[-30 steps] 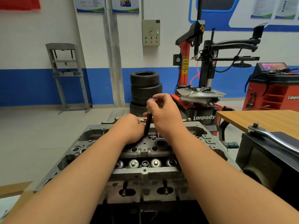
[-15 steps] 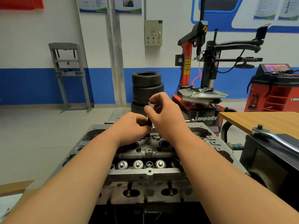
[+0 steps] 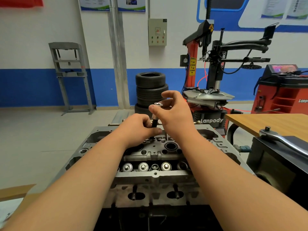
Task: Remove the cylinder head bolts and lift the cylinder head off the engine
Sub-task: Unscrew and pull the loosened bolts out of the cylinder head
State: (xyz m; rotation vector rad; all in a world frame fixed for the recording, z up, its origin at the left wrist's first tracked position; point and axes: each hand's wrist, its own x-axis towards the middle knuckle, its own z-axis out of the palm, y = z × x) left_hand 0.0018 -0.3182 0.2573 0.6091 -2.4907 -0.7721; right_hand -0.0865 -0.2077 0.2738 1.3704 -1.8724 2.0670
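The cylinder head (image 3: 155, 177) was rough grey cast metal, boxy, with a row of round bright tappets (image 3: 143, 167), and lay right in front of me. A long bolt (image 3: 154, 122), black shank under a shiny flanged head, stood upright above its far middle. My left grip (image 3: 140, 125) pinched the shank; my right grip (image 3: 175, 112), fingers curled, pinched the bolt's head.
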